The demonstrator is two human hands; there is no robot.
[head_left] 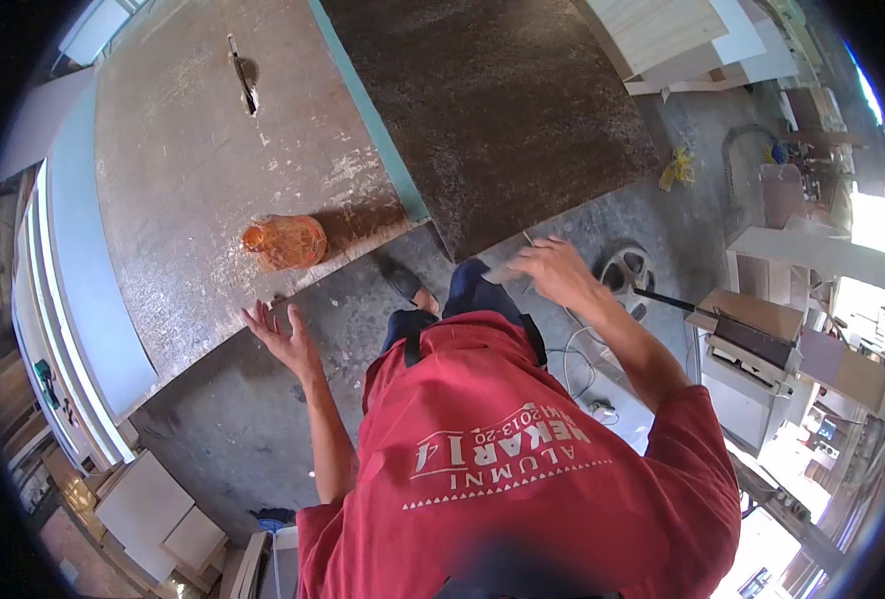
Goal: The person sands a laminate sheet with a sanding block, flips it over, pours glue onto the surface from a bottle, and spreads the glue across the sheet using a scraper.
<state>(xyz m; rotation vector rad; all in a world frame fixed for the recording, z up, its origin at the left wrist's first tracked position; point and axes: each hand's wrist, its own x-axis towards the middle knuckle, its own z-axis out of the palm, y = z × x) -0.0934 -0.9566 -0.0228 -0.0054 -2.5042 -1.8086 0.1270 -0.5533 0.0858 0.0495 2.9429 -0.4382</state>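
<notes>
My left hand (285,341) is held by the front edge of a worn, paint-flecked tabletop (193,190), fingers spread and nothing in them. Just beyond it an orange-stained plastic container (298,243) lies or stands near that edge; which of the two I cannot tell. My right hand (554,272) is closed around a small flat scraper-like piece (503,274), pale and thin, in front of my thigh. A thin stick-like end shows above the fingers. Beside this hand is the corner of a dark brown board (502,110).
A slotted hole (243,78) with a thin upright piece cuts the tabletop. Pale panels (662,35) stand at the far right. A black spoked wheel (626,272) and a loose cable (580,349) are on the floor to my right. Boards (153,509) lean at the lower left.
</notes>
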